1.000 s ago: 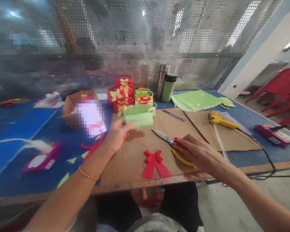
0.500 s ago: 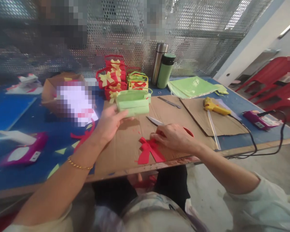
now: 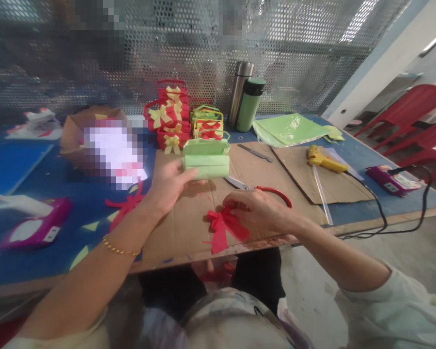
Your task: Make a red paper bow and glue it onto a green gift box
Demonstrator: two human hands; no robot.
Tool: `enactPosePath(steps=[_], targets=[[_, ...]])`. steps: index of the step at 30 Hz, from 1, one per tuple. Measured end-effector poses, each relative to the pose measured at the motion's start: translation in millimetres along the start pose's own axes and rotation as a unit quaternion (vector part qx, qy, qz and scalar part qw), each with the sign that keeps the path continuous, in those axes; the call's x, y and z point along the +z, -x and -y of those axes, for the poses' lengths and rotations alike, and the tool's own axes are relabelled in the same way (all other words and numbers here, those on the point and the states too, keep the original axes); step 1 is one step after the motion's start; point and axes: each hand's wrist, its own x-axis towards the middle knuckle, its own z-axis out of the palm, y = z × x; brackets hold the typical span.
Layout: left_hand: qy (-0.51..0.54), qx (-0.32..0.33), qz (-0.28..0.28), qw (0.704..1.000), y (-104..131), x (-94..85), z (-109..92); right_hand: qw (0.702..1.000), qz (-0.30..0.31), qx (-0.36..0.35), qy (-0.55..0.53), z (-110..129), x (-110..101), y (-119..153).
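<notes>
Since 1 second ago, the right hand (image 3: 257,208) has left the scissors (image 3: 247,187), now at the red bow's (image 3: 222,227) 1 o'clock, and seems to pinch the bow, fingertips partly hidden. The left hand (image 3: 170,182), toward 11 o'clock, grips the green box (image 3: 207,166).

A single head-worn camera is looking forward and down, over the lap (image 3: 176,281) and across the desk (image 3: 352,212) toward a perforated screen (image 3: 298,63). It is viewing the left hand (image 3: 169,184) and right hand (image 3: 254,208) from near, while red chairs (image 3: 414,109) are showing farther off, at right.
</notes>
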Motion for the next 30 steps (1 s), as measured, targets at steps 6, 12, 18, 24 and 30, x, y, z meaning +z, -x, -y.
enactPosePath(steps=[6, 12, 18, 24, 30], targets=[[-0.01, -0.005, -0.001, 1.0, 3.0, 1.8, -0.4, 0.985, -0.111, -0.129, -0.033, -0.9, -11.9, -2.0], [-0.002, -0.03, 0.009, 1.0, 7.0, 3.3, 0.6, 0.953, -0.252, -0.165, -0.022, 6.0, -27.8, -15.4], [0.013, -0.056, 0.019, 0.998, 9.6, 4.7, 1.9, 0.923, -0.351, -0.156, -0.009, 6.5, -21.2, -35.8], [0.014, -0.067, 0.047, 0.997, 12.0, 10.0, 1.0, 0.915, -0.376, -0.146, 0.013, 4.7, -12.3, -39.3], [-0.002, -0.065, 0.056, 0.996, 14.4, 9.9, 0.7, 0.908, -0.394, -0.139, 0.029, 5.0, -11.4, -37.6]])
